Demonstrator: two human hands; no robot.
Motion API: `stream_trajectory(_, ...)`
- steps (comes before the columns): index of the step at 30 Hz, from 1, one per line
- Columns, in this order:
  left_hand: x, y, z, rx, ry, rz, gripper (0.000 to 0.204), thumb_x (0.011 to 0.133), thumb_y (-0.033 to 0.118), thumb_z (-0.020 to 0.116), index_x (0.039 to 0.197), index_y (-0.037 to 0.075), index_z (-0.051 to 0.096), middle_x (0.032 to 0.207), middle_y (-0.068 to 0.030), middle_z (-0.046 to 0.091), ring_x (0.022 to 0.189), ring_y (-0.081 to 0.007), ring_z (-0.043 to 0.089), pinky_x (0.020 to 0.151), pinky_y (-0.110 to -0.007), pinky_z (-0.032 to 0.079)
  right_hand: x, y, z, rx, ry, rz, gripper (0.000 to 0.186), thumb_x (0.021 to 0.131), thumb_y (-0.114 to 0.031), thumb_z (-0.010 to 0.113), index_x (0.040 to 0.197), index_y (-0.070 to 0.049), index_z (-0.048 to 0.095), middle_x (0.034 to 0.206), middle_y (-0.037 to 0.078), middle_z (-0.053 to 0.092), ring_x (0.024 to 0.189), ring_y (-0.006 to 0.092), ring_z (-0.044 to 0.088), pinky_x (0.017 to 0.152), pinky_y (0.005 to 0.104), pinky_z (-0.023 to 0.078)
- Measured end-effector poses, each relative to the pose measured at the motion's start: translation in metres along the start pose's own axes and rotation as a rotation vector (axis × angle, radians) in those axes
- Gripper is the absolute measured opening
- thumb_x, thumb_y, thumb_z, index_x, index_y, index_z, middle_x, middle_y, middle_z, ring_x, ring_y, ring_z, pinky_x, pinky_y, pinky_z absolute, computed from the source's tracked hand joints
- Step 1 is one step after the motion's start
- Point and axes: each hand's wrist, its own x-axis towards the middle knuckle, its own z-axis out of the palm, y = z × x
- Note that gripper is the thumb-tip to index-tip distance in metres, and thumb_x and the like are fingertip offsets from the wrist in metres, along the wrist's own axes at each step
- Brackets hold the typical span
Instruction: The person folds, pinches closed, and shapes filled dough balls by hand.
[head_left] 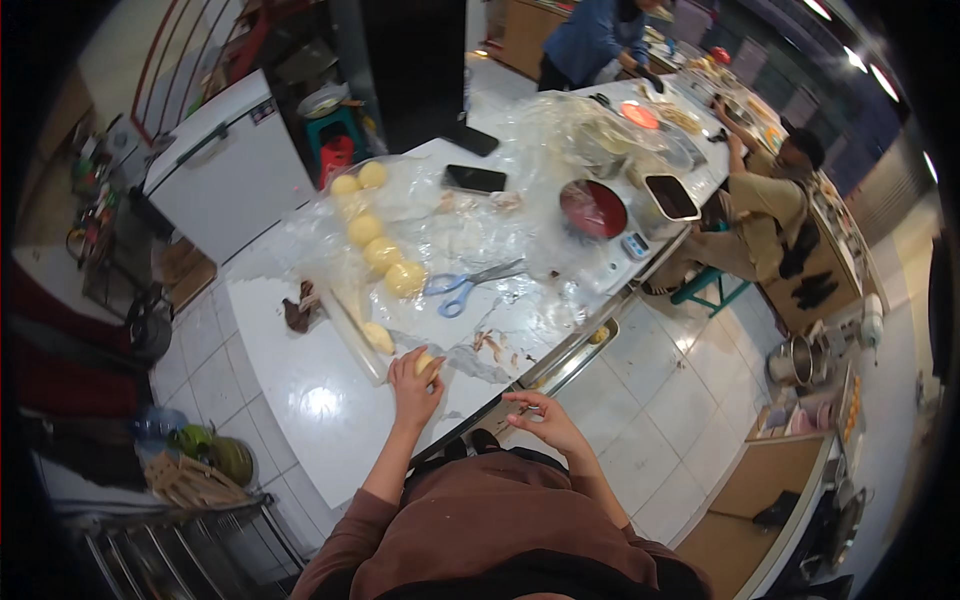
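Observation:
At the near edge of the white table [285,385], my left hand [413,388] is closed around a small piece of pale yellow dough [425,365]. My right hand [545,420] hovers just off the table edge, its fingers apart and nothing seen in it. Beside the left hand lies a long pale bar [350,333], perhaps a rolling pin, with another dough piece [378,337] against it. Farther up, several round dough balls [382,255] form a row under clear plastic. Blue-handled scissors [465,288] rest to their right, blades partly spread.
Brown scraps [300,307] lie on the left. Two dark phones, a red bowl [593,209] and a digital scale [635,245] with a dark-filled container [671,197] are farther back. An open drawer [575,360] juts from the right edge. Two people work beyond; a green stool [711,290] is nearby.

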Motion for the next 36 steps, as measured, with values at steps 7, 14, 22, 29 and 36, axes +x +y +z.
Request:
stream_trajectory(7, 0.002, -0.015, 0.021, -0.232, 0.168, -0.169, 0.026, 0.058, 0.006, 0.062, 0.083, 0.008, 0.057, 0.092, -0.0098, 0.051, 0.088, -0.0272, 0.047, 0.076, -0.035, 0.039, 0.045, -0.016, 0.012, -0.035, -0.111, -0.077, 0.034, 0.069, -0.024, 0.064, 0.098, -0.009, 0.056, 0.093, 0.003, 0.053, 0.086, 0.0138, 0.044, 0.077, 0.0284, 0.033)
stream_trajectory(14, 0.0, -0.013, 0.02, -0.206, 0.174, -0.101, 0.025, 0.058, 0.006, 0.062, 0.082, 0.006, 0.056, 0.089, -0.0099, 0.052, 0.084, -0.0271, 0.049, 0.073, -0.034, 0.041, 0.083, -0.042, 0.027, -0.228, -0.097, -0.282, 0.034, 0.067, -0.018, 0.064, 0.098, -0.008, 0.056, 0.091, 0.006, 0.056, 0.082, 0.0166, 0.049, 0.075, 0.0282, 0.036)
stream_trajectory(22, 0.006, -0.006, 0.017, -0.214, 0.199, -0.078, 0.03, 0.059, 0.008, 0.063, 0.087, 0.007, 0.055, 0.092, -0.0102, 0.051, 0.085, -0.0269, 0.049, 0.074, -0.034, 0.041, 0.202, -0.036, 0.027, -0.811, 0.229, -0.44, 0.023, 0.062, -0.008, 0.059, 0.085, -0.008, 0.059, 0.083, 0.01, 0.056, 0.077, 0.026, 0.052, 0.068, 0.0347, 0.04)
stream_trajectory(29, -0.003, -0.012, 0.017, -0.222, 0.202, -0.087, 0.029, 0.058, 0.009, 0.064, 0.086, 0.007, 0.054, 0.091, -0.0105, 0.05, 0.086, -0.027, 0.048, 0.075, -0.034, 0.04, 0.222, -0.008, 0.023, -1.193, 0.104, -0.517, 0.013, 0.059, -0.007, 0.057, 0.071, -0.009, 0.06, 0.075, 0.011, 0.056, 0.076, 0.0276, 0.053, 0.066, 0.0372, 0.042)
stream_trajectory(36, -0.001, -0.011, 0.018, -0.194, 0.205, -0.09, 0.03, 0.056, 0.008, 0.064, 0.085, 0.006, 0.054, 0.092, -0.0114, 0.049, 0.086, -0.0281, 0.046, 0.076, -0.035, 0.04, 0.217, -0.015, 0.012, -1.215, -0.103, -0.535, 0.003, 0.063, -0.008, 0.056, 0.066, -0.009, 0.056, 0.074, 0.009, 0.056, 0.076, 0.0259, 0.051, 0.064, 0.038, 0.041)
